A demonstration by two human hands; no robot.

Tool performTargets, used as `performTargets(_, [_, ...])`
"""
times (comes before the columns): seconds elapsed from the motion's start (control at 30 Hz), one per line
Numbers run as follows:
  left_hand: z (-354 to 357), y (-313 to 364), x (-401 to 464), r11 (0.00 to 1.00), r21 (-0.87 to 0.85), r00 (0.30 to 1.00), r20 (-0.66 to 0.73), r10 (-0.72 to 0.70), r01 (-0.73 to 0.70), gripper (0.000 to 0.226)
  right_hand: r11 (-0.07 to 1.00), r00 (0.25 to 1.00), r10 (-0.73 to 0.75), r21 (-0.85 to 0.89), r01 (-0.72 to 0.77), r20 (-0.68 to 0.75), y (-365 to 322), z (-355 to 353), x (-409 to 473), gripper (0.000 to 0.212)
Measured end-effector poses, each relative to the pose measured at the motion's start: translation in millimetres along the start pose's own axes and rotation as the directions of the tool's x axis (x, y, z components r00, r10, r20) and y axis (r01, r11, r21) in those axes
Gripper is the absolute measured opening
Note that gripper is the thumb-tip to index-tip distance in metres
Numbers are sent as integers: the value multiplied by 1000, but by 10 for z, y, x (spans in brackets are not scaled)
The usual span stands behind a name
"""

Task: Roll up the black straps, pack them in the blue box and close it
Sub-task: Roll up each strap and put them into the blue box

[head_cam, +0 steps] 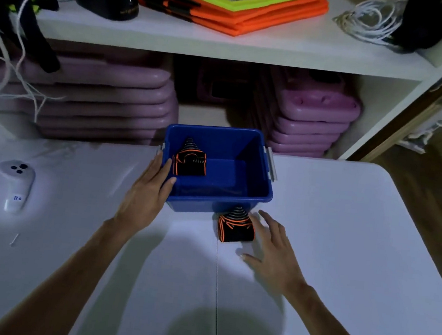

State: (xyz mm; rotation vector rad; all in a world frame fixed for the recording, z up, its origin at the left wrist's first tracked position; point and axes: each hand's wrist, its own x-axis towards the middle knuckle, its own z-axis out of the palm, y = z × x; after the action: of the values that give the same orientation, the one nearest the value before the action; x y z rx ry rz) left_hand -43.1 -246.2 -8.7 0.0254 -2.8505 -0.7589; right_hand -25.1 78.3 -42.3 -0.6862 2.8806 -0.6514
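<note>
The blue box [218, 169] sits open at the centre of the frame, at the far edge of the white table [343, 234], its far wall close to the shelving behind. One rolled black strap [190, 160] with orange stripes lies inside against the box's left wall, leaving the right half of the blue floor bare. A second rolled strap [235, 226] stands on the table just below the box's near wall, touching or almost touching it; which one cannot be told. The left hand [148, 189] rests on the box's left near corner, fingers straight along the outside of the wall and the thumb hooked over the rim. The right hand [274, 250] hovers with fingers spread and relaxed just right of the second strap, fingertips [262, 215] near its upper right side, holding nothing. Wide bare table surface lies to the right of the box and across the lower part of the frame, crossed by a thin seam [216, 289] running down from the strap. At the left of the frame a white controller [16, 186] lies well apart from the box, with a small screw [14, 239] below it. Behind, stacked purple boards [98, 100] fill the lower shelf, and orange and yellow mats [231, 2] and a coiled white cord [371, 19] sit on the upper shelf.
</note>
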Motion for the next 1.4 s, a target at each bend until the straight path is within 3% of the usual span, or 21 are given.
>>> performTargets(0.07, [-13,16,-3,1000,9,1000,12,12,-12,58,998,999,-30,-48,30,-12,22,84,82,92])
performTargets(0.3, [-1,-23,13,1000,8,1000,27,9,-9,61,998,998,1,55,2,-59,-26,252,244,73])
performTargets(0.47, [-10,14,4,1000,-14,1000,19,2,-2,61,995,993,-94,37,97,-71,-92,218,121,67])
performTargets(0.63, [-9,13,-19,1000,-10,1000,23,-22,22,58,967,949,-219,83,242,-225,-438,-170,125,58])
performTargets(0.77, [-10,19,-22,1000,-12,1000,3,-22,22,67,962,943,-181,149,229,-280,-665,-640,605,59])
performTargets(0.9, [-9,51,-32,998,-40,999,-12,-51,51,72,987,988,-95,120,110,-125,-651,-718,1219,68])
performTargets(1.03, [19,29,-15,998,-19,998,-21,-59,59,79,997,998,-29,-70,33,64,-570,-508,1660,63])
performTargets(1.13, [31,2,-12,1000,-16,999,-34,-28,27,80,992,995,36,-124,-24,96,-541,-310,1888,55])
performTargets(1.4, [-3,9,-24,997,-71,998,-65,21,-26,62,983,979,173,-74,-166,109,-476,-45,2162,63])
